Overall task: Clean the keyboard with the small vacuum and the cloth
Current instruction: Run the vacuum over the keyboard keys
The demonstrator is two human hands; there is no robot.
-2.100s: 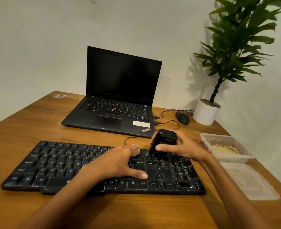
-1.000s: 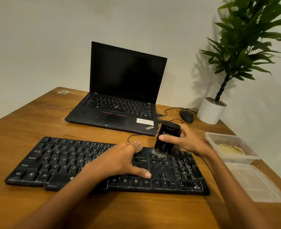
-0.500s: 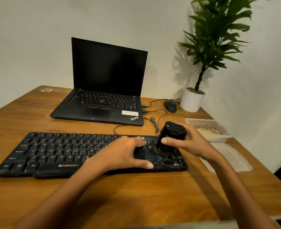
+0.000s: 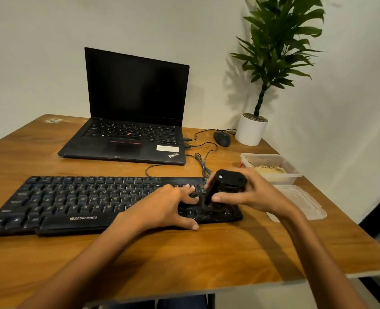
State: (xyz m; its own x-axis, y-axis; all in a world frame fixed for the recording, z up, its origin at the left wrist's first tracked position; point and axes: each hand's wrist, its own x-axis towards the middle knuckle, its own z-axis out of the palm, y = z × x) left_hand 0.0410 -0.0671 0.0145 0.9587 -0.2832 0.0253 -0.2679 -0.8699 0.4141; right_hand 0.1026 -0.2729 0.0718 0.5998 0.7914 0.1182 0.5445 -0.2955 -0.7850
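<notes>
A black Zebronics keyboard lies across the wooden table. My right hand grips a small black vacuum, which stands tilted on the keys at the keyboard's right end. My left hand rests flat on the keys just left of the vacuum, fingers spread and thumb at the front edge. A pale yellow cloth lies in a clear plastic box to the right.
An open black laptop stands behind the keyboard, with cables running to a black mouse. A potted plant sits at the back right corner. A clear lid lies by the table's right edge.
My right hand has moved the vacuum from the middle-right keys toward the keyboard's right end. My left hand stayed pressed on the keys. The camera view shifted right.
</notes>
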